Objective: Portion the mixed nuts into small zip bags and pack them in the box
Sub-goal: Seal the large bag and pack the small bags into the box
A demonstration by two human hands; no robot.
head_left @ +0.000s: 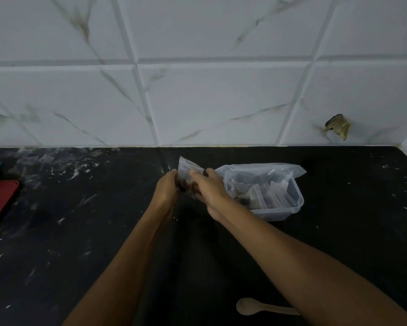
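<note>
Both hands meet over the middle of the black table [80, 231], toward its back edge where it joins the white tiled wall [197, 102]. Between them is a small clear zip bag [187, 167], held upright with its top corner sticking up above the fingers and dark contents sitting low inside, blurred and hard to make out.

The left hand [167, 187] has its grip closed on the bag's left side, fingers curled around and pressed against the plastic. The right hand [208, 188] has its grip closed on the bag's right side, thumb and fingers pinched together on the plastic near the top. The two hands are almost touching each other across the bag.

Just to the right of the right hand, a clear plastic box [291, 205] sits on the table near the back edge. Inside it lie several small clear bags, and a larger clear bag [268, 170] rests across its top, spilling past the box's far rim.

A pale spoon [249, 306] lies on the table near the front edge, partly hidden under the right forearm. At the left edge of the table is a red flat thing [0, 201], cut off by the frame.
</note>
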